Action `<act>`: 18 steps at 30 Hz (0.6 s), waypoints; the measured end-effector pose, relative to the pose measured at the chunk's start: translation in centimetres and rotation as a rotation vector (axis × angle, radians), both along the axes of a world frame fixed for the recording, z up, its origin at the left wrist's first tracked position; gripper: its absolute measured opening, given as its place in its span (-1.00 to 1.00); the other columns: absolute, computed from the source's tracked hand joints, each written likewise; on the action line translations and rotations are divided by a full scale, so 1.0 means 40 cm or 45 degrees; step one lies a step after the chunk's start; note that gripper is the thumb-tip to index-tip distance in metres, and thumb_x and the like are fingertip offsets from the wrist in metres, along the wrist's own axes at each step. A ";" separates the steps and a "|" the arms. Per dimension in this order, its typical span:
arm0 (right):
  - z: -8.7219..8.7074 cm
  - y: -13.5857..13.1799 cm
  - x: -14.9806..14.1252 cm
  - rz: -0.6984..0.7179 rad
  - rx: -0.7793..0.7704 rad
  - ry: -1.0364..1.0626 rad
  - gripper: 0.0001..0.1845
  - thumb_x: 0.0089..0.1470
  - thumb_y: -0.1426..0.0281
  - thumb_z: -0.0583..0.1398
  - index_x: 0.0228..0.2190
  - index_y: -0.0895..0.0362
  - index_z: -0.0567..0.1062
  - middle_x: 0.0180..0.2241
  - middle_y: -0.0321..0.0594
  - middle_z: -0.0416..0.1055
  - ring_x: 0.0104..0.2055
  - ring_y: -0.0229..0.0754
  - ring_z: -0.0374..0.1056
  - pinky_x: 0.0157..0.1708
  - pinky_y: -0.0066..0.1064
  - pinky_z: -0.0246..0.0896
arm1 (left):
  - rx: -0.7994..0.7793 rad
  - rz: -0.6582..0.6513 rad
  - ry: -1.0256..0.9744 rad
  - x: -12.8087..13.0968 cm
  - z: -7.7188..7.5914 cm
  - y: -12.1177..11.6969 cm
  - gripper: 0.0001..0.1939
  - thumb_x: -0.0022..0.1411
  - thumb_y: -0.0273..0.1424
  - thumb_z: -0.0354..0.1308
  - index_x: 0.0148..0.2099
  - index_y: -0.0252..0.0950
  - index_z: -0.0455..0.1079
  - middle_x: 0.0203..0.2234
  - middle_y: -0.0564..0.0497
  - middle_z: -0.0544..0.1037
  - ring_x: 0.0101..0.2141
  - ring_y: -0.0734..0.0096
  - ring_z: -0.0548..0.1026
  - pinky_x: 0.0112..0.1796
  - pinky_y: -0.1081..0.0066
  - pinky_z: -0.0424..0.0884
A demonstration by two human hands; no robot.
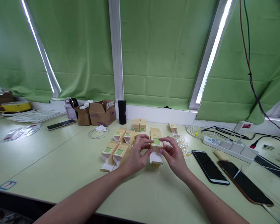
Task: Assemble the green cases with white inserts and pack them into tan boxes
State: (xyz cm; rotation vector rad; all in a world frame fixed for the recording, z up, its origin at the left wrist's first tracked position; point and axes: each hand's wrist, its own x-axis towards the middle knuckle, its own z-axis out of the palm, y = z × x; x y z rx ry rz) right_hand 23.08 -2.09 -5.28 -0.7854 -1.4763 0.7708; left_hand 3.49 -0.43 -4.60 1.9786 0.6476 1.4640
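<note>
Between my two hands is a small tan cardboard box (156,133) with a green panel, its white end flap (156,158) folded out toward me. My left hand (140,151) grips its left side with fingertips and thumb; my right hand (174,152) does the same on the right. Just under the flap a small clear piece with yellow in it (156,166) shows in part. Left of my left hand stand several similar boxes (108,151), the nearer ones with white flaps out. Beyond my right hand lie several small clear cups with yellow centres (188,152).
Two closed boxes (139,125) and an open one (174,129) stand farther back. A black cylinder (122,112) and cardboard cartons (102,112) line the wall. Phones (210,166), a power strip (231,147) and cables lie right. A white charger (100,128) is left.
</note>
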 end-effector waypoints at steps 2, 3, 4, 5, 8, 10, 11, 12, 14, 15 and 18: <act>-0.003 0.003 0.000 -0.003 -0.001 -0.003 -0.68 0.22 0.21 0.33 0.00 -0.09 0.51 0.05 -0.20 0.23 -0.28 -0.28 0.48 -0.25 -0.33 0.49 | 0.004 -0.001 0.005 0.000 -0.001 -0.001 -0.78 0.42 -0.43 0.17 0.08 -0.17 0.45 0.09 -0.10 0.24 -0.10 0.36 0.54 0.00 0.16 0.57; -0.004 0.004 0.000 -0.002 -0.005 -0.003 -0.67 0.22 0.20 0.33 0.01 -0.09 0.51 0.05 -0.20 0.23 -0.26 -0.26 0.49 -0.25 -0.33 0.49 | 0.003 -0.003 0.010 0.000 -0.001 -0.001 -0.77 0.42 -0.44 0.16 0.08 -0.17 0.45 0.09 -0.10 0.24 -0.10 0.37 0.54 0.01 0.16 0.57; -0.006 0.005 0.000 -0.002 -0.008 -0.002 -0.67 0.21 0.20 0.33 0.01 -0.09 0.50 0.05 -0.19 0.24 -0.25 -0.25 0.49 -0.25 -0.32 0.49 | 0.003 -0.003 0.015 0.000 -0.001 -0.002 -0.77 0.42 -0.45 0.16 0.08 -0.17 0.44 0.09 -0.09 0.23 -0.10 0.37 0.54 0.02 0.16 0.57; -0.007 0.006 0.000 -0.001 -0.013 -0.001 -0.66 0.21 0.20 0.33 0.01 -0.08 0.50 0.05 -0.19 0.24 -0.25 -0.24 0.49 -0.25 -0.32 0.49 | 0.001 -0.003 0.023 0.000 -0.001 -0.002 -0.77 0.42 -0.45 0.16 0.09 -0.17 0.44 0.10 -0.09 0.23 -0.10 0.37 0.54 0.02 0.15 0.57; -0.009 0.008 0.002 0.003 -0.034 -0.001 -0.67 0.22 0.20 0.33 0.01 -0.09 0.49 0.01 -0.20 0.30 -0.26 -0.22 0.49 -0.25 -0.30 0.50 | 0.004 0.017 0.048 -0.002 -0.002 -0.001 -0.76 0.43 -0.45 0.15 0.09 -0.16 0.44 0.10 -0.10 0.23 -0.03 0.33 0.52 0.04 0.15 0.56; -0.009 0.009 0.003 0.007 -0.043 0.002 -0.67 0.22 0.20 0.32 0.01 -0.09 0.49 0.00 -0.20 0.33 -0.25 -0.20 0.50 -0.23 -0.27 0.51 | 0.005 0.029 0.067 -0.002 -0.003 0.000 -0.75 0.43 -0.44 0.14 0.11 -0.15 0.44 0.11 -0.10 0.24 0.00 0.30 0.51 0.04 0.15 0.56; -0.010 0.010 0.004 0.009 -0.045 0.003 -0.67 0.22 0.20 0.32 0.01 -0.10 0.48 0.00 -0.19 0.34 -0.23 -0.19 0.51 -0.21 -0.26 0.51 | 0.006 0.032 0.072 -0.002 -0.003 0.000 -0.75 0.43 -0.43 0.14 0.11 -0.14 0.44 0.11 -0.10 0.24 0.01 0.29 0.50 0.04 0.14 0.56; -0.011 0.010 0.005 0.009 -0.043 0.006 -0.67 0.22 0.20 0.32 0.01 -0.10 0.48 0.01 -0.19 0.34 -0.22 -0.18 0.51 -0.20 -0.25 0.51 | 0.006 0.033 0.073 -0.002 -0.003 0.001 -0.75 0.43 -0.43 0.15 0.12 -0.14 0.44 0.11 -0.10 0.24 0.01 0.28 0.50 0.04 0.14 0.56; -0.012 0.012 0.006 0.011 -0.039 0.007 -0.66 0.23 0.20 0.31 0.02 -0.11 0.48 0.03 -0.19 0.33 -0.19 -0.16 0.52 -0.19 -0.25 0.51 | 0.000 0.027 0.073 -0.002 -0.002 0.000 -0.74 0.43 -0.42 0.15 0.12 -0.14 0.44 0.11 -0.11 0.23 0.02 0.27 0.50 0.05 0.12 0.56; -0.014 0.013 0.007 0.009 -0.035 0.006 -0.66 0.23 0.19 0.31 0.03 -0.11 0.48 0.05 -0.19 0.32 -0.18 -0.16 0.52 -0.18 -0.25 0.51 | -0.008 0.020 0.073 -0.003 0.000 -0.001 -0.74 0.43 -0.42 0.16 0.12 -0.14 0.43 0.12 -0.11 0.23 0.02 0.27 0.50 0.05 0.11 0.56; -0.016 0.015 0.007 0.001 -0.026 0.004 -0.66 0.24 0.20 0.31 0.03 -0.10 0.48 0.07 -0.19 0.30 -0.17 -0.17 0.52 -0.16 -0.25 0.51 | -0.037 -0.014 0.078 -0.004 0.005 -0.006 -0.72 0.42 -0.37 0.18 0.15 -0.13 0.41 0.15 -0.13 0.21 0.00 0.26 0.50 0.06 0.09 0.55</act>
